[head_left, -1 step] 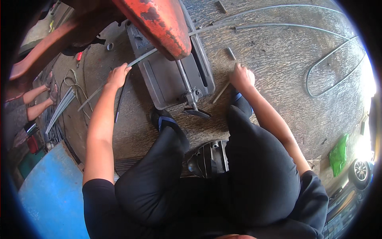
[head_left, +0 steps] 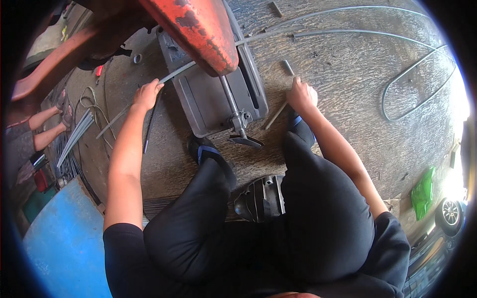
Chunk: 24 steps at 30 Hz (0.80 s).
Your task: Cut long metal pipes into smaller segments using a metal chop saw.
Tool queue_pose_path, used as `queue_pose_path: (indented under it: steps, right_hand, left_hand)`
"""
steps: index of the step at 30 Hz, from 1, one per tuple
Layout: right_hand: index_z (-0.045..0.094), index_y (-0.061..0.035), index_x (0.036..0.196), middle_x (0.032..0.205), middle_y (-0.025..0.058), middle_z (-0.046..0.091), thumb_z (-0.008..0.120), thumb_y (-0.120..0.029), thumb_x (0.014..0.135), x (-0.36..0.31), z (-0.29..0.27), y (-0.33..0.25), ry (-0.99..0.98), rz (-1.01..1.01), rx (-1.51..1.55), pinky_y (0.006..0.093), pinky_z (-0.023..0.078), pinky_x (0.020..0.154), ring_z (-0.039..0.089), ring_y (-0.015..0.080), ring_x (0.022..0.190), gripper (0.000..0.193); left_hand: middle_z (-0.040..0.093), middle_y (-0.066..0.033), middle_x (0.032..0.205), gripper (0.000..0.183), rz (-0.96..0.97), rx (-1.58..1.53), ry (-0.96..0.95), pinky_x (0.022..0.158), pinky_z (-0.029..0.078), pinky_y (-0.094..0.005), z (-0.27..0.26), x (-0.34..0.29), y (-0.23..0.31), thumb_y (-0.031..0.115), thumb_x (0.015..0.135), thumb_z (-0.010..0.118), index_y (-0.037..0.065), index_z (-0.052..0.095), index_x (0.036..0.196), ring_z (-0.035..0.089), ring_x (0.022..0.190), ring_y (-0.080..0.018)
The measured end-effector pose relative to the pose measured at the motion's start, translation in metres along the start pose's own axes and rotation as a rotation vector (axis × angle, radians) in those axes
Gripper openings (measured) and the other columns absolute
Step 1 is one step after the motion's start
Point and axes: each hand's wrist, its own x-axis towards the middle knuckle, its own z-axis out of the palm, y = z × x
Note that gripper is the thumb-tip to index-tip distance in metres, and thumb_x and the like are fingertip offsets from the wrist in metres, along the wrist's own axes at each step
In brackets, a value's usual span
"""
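My left hand (head_left: 147, 94) is closed around a long thin grey metal rod (head_left: 178, 71). The rod runs across the grey base (head_left: 198, 102) of an orange machine, passes beneath its worn orange housing (head_left: 198, 37) and comes out on the right. A threaded clamp screw (head_left: 230, 97) stretches along the base toward me and ends in a dark handle (head_left: 246, 142). To the right of the base, my right hand (head_left: 301, 94) is closed on a short metal rod (head_left: 275, 116), whose two ends stick out of the fist. My fingers partly hide both rods.
Long bent rods (head_left: 348, 31) curve over the floor at right. Cut rods (head_left: 77, 135) lie in a bundle at left, near another person's legs (head_left: 42, 130). A dark rod (head_left: 150, 124) lies beside my left forearm. A finned metal part (head_left: 261, 198) sits between my legs.
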Motion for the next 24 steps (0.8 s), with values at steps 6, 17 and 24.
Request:
queue_pose_path:
  steps: [6,17,24]
  right_hand:
    - [0.052,-0.0001,0.102,0.093,0.0233,0.064,0.063,-0.015,0.073,0.009,0.005,0.008,-0.014,0.162,0.199,0.0428,0.049,0.081,0.062,0.0372,0.091,0.034]
    - [0.049,0.0046,0.112,0.093,0.0118,0.057,0.055,-0.018,0.092,0.018,0.002,0.045,0.056,0.456,1.748,0.0375,0.056,0.07,0.064,0.025,0.084,0.031]
    - [0.046,-0.0012,0.102,0.095,0.0143,0.056,0.049,-0.015,0.094,0.081,-0.018,0.023,0.065,0.471,2.264,0.0448,0.054,0.079,0.062,0.0297,0.089,0.016]
  left_hand:
    - [0.061,-0.0202,0.103,0.042,0.041,0.01,0.015,0.079,0.045,-0.0488,-0.003,-0.003,-0.001,0.044,0.094,0.04,0.011,0.052,0.117,0.056,0.098,-0.0401]
    - [0.062,-0.0206,0.101,0.041,0.055,0.012,0.02,0.078,0.046,-0.0492,-0.004,-0.008,-0.002,0.042,0.094,0.041,0.01,0.052,0.116,0.057,0.096,-0.0406]
    - [0.062,-0.0206,0.101,0.04,0.038,0.038,-0.004,0.077,0.046,-0.0497,-0.005,-0.007,-0.002,0.042,0.094,0.041,0.01,0.051,0.116,0.057,0.096,-0.0407]
